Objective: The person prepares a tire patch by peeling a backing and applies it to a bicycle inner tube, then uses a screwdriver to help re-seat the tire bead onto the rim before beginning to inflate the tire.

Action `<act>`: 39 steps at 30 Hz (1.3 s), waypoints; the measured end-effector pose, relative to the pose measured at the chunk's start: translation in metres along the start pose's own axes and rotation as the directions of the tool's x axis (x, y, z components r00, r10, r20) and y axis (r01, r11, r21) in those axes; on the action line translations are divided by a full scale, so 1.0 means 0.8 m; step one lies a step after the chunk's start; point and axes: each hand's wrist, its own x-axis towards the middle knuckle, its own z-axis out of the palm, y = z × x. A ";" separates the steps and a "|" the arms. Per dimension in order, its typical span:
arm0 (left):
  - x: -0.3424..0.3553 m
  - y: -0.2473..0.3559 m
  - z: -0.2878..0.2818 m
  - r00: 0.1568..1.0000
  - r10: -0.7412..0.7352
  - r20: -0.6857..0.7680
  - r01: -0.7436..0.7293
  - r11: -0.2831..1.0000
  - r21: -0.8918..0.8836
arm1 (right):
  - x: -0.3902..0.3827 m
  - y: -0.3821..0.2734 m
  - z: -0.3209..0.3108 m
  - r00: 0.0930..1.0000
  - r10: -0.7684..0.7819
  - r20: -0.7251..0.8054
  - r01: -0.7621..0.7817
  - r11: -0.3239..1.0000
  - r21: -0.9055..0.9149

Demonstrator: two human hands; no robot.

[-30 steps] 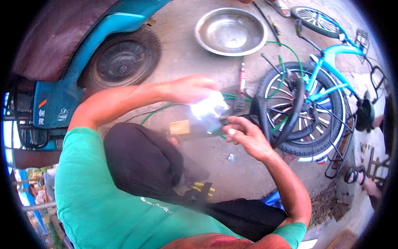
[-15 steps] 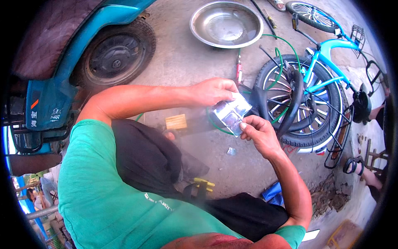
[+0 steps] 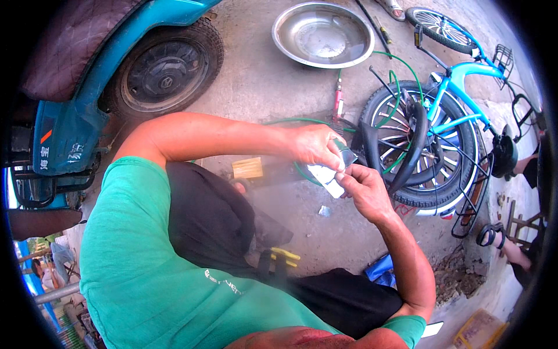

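Observation:
A small shiny foil sheet is bent between my two hands, with a dark greenish part of it showing past the left fingers. My left hand pinches its upper edge, thumb and fingers closed. From the right, my right hand pinches the sheet too, its fingertips touching those of the left. Just beyond the hands, a loop of black inner tube hangs over the wheel of a blue bicycle lying on its side.
A metal basin with water stands far ahead. A green hose with a red-handled fitting lies near the wheel. Left is a blue vehicle's tyre. A wooden block and yellow-handled tool lie close. Another person's foot is at right.
The foil sheet was spread flat and is now folded between my fingers. My left hand has moved slightly nearer and right, closing up to my right hand.

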 end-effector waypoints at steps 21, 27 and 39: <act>0.008 -0.008 -0.010 0.979 0.161 -0.126 -0.170 0.983 -0.063 | -0.001 -0.005 -0.003 0.982 -0.121 -0.146 0.134 0.988 0.081; 0.004 -0.003 -0.006 0.992 0.122 -0.041 -0.127 0.979 -0.161 | 0.002 0.008 -0.001 0.990 -0.067 -0.128 0.086 0.985 0.148; -0.008 -0.011 -0.017 0.994 0.099 -0.034 -0.104 0.976 -0.191 | 0.003 0.009 0.014 0.983 -0.102 -0.153 0.119 0.987 0.105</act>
